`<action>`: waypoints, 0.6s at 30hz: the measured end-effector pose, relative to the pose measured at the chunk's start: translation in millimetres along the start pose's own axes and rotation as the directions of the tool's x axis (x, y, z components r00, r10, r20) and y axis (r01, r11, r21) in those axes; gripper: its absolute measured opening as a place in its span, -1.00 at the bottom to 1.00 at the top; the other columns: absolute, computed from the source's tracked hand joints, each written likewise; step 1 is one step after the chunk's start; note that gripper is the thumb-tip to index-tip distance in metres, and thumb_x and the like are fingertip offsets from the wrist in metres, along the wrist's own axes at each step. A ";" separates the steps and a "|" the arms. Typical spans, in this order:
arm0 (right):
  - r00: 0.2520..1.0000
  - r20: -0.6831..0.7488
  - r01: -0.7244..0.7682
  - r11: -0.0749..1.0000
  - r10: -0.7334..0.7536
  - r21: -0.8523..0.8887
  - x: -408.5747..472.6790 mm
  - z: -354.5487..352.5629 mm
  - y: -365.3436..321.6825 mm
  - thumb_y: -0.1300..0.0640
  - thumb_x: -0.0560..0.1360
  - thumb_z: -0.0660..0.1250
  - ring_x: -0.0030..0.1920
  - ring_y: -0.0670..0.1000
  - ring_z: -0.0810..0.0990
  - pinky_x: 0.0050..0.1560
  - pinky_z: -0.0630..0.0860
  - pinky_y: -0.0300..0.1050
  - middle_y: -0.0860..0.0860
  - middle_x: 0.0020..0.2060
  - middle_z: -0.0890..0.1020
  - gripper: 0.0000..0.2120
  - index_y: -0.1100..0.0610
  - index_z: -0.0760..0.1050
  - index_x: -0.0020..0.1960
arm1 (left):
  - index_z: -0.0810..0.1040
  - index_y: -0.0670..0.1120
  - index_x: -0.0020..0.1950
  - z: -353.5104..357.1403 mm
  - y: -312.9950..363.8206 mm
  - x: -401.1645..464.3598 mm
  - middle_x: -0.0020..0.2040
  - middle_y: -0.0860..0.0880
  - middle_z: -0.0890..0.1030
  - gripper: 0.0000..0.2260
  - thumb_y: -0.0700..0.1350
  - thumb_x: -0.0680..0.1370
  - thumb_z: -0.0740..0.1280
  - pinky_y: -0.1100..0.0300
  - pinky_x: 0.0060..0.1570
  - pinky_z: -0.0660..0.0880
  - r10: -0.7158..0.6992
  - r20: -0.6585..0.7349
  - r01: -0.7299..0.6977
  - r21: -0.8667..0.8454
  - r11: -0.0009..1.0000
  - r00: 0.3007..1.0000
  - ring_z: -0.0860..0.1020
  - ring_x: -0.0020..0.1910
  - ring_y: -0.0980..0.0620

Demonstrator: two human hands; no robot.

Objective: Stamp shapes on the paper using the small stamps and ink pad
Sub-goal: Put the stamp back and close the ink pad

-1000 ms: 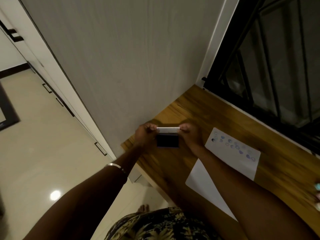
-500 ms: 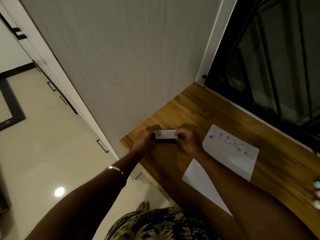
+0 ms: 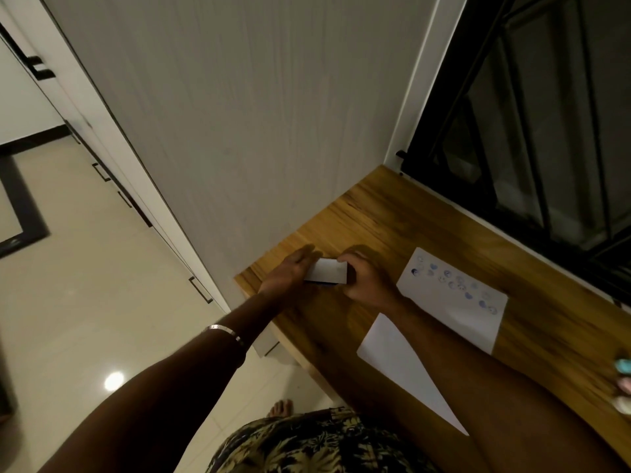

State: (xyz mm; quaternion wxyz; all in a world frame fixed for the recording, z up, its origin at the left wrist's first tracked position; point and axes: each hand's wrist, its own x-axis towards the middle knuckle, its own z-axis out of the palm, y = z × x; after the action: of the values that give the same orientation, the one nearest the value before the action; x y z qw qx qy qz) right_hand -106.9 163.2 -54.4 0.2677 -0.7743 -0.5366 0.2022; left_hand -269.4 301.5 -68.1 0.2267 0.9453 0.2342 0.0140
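The ink pad point(image 3: 326, 272), a small flat case with a white lid and a dark base, lies on the wooden table point(image 3: 392, 220) near its far left corner. My left hand point(image 3: 288, 273) grips its left end and my right hand point(image 3: 363, 279) grips its right end. The lid lies almost flat on the base, with only a dark strip showing at the front edge. To the right lies the white paper point(image 3: 454, 312) with a row of several blue stamped shapes along its far edge. Small pastel stamps point(image 3: 623, 384) sit at the right edge of the view.
A pale wall panel point(image 3: 256, 114) rises right behind the table's left end. A black window grille point(image 3: 529, 114) runs along the table's far side. Left of the table is tiled floor point(image 3: 85, 285) with white cupboards point(image 3: 112, 155). My bare foot point(image 3: 281, 409) shows below the table edge.
The ink pad's white lid has come down onto the dark base: a second ago the dark pad showed fully, now only a thin strip. Both hands have stayed on its ends.
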 end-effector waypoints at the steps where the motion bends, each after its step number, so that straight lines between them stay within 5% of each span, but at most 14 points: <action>1: 1.000 0.012 -0.014 1.000 0.014 0.003 1.0 0.0 -1.2 0.14 0.33 0.52 0.21 0.10 0.52 0.13 0.59 0.05 0.06 0.19 0.53 -0.45 0.08 0.43 0.28 | 0.15 -0.05 0.55 -2.0 0.6 2.3 0.56 -0.10 0.16 -0.30 0.00 0.49 0.41 -0.03 0.46 0.27 -0.010 0.028 0.011 -0.012 1.000 1.000 0.19 0.52 -0.12; 7: 0.993 0.064 -0.097 0.993 0.101 -0.075 2.7 3.9 -0.2 0.11 0.40 0.50 0.27 0.13 0.51 0.21 0.52 0.02 0.09 0.26 0.55 -0.43 0.08 0.41 0.37 | 0.25 -0.10 0.50 -7.4 2.2 11.8 0.51 -0.12 0.27 -0.41 -0.10 0.51 0.38 0.05 0.43 0.31 -0.005 0.078 0.003 0.021 1.000 0.997 0.28 0.47 -0.13; 18: 0.984 0.126 -0.099 0.976 0.125 -0.195 17.1 1.0 -2.2 0.11 0.38 0.51 0.28 0.13 0.49 0.17 0.45 -0.07 0.07 0.30 0.52 -0.40 0.07 0.40 0.37 | 0.35 -0.03 0.43 -6.2 2.2 19.7 0.42 -0.10 0.41 -0.37 0.02 0.40 0.48 0.00 0.26 0.49 -0.112 0.111 0.103 0.077 0.992 0.988 0.43 0.35 -0.15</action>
State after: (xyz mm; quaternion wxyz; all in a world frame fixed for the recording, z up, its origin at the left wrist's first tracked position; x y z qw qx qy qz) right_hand -103.2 180.1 -54.2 0.1436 -0.8094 -0.5258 0.2184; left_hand -251.7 311.3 -63.2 0.2063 0.9380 0.2717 -0.0609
